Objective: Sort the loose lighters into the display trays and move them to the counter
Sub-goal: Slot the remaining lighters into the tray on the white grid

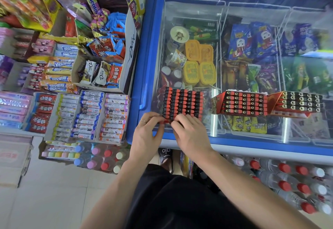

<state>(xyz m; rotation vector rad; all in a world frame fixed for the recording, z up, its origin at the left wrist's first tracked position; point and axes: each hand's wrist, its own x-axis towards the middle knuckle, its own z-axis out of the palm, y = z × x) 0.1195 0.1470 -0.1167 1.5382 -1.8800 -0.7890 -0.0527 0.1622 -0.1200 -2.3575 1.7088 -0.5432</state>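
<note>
Three display trays of red-and-black lighters rest on the glass lid of a blue chest freezer (234,141). The left tray (182,103) holds several tight rows of lighters. Both hands are at its near edge. My left hand (148,131), with a ring on one finger, grips the tray's near left corner. My right hand (189,132) pinches the near edge at its middle. A second full tray (242,103) lies to the right, and a third (299,103) lies beyond it. No loose lighter shows outside the trays.
Under the glass lie ice creams in wire baskets (221,48). Left of the freezer stand shelves of candy and chocolate boxes (86,113). Packs of bottled drinks (97,156) sit on the tiled floor, with more bottles (295,183) at the right under the freezer's front.
</note>
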